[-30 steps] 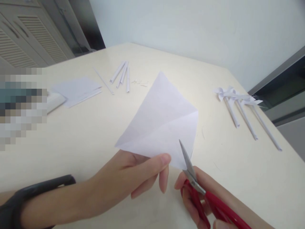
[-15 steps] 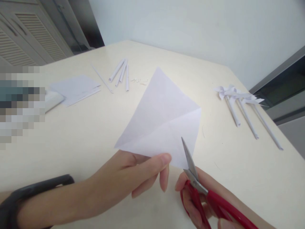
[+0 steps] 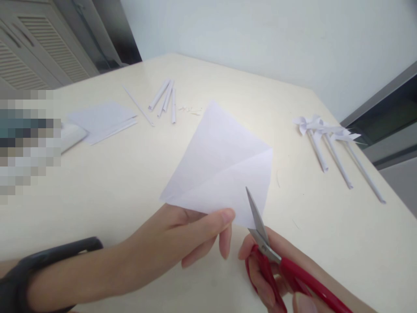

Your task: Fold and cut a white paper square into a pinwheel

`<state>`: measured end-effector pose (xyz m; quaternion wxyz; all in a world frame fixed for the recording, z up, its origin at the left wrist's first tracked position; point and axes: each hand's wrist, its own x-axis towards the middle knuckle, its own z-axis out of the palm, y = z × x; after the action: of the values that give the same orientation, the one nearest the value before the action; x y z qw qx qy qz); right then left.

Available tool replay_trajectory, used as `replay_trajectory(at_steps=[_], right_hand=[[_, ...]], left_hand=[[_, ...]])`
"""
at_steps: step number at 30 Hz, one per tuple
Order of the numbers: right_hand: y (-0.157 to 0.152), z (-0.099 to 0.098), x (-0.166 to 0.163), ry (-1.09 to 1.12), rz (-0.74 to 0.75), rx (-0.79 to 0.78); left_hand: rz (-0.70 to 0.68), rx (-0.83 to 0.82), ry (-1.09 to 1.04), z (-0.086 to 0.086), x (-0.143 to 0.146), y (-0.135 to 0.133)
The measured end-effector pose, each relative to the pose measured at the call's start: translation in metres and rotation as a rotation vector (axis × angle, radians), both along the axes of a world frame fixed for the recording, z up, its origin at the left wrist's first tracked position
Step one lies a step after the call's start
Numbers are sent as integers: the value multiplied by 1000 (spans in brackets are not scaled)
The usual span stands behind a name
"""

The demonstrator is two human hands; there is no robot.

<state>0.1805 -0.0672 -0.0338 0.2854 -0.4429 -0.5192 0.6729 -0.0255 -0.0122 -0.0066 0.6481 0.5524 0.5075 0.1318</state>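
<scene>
My left hand (image 3: pixel 198 234) pinches the near edge of a white sheet of paper (image 3: pixel 218 161), thumb on top and fingers underneath. A diagonal crease runs across the sheet, which is held above the table. In my right hand (image 3: pixel 260 278) is a pair of scissors (image 3: pixel 265 250) with red handles and metal blades. Its blades are parted around the sheet's near right corner, the upper blade over the paper and the lower one mostly hidden beneath it. A black band circles my left wrist.
Paper pinwheels (image 3: pixel 325 130) on rolled sticks lie at the right of the table (image 3: pixel 114 187). Several rolled paper tubes (image 3: pixel 166 100), a thin paper stick (image 3: pixel 138 106) and small scraps (image 3: pixel 190 110) lie at the back. A stack of paper sheets (image 3: pixel 104 119) is at the left.
The paper's far corner has dipped slightly toward me. The scissors have shifted a little left, so the corner sits deeper between the blades. Both hands keep their hold.
</scene>
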Motion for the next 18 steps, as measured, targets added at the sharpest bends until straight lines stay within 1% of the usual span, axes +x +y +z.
replay_trajectory(at_steps=[1, 3, 6, 9, 11, 13, 15, 18], right_hand=[[1, 2, -1, 14, 21, 3], [-1, 0, 3, 35, 46, 15], [-1, 0, 11, 19, 69, 18], [4, 10, 14, -44, 146, -7], [7, 16, 13, -65, 181, -3], [9, 18, 13, -99, 143, 21], [9, 18, 13, -81, 174, 60], [8, 18, 14, -104, 194, 74]], left_hand=[[-9, -12, -1, 2, 1, 1], [-26, -30, -13, 6, 4, 3], [-42, -39, -31, 8, 7, 5], [-44, -39, -7, 9, 9, 6], [-22, -46, 24, 11, 10, 5], [0, -42, 40, 15, 11, 5], [15, -32, 44, 17, 12, 4], [19, -44, 42, 19, 13, 4]])
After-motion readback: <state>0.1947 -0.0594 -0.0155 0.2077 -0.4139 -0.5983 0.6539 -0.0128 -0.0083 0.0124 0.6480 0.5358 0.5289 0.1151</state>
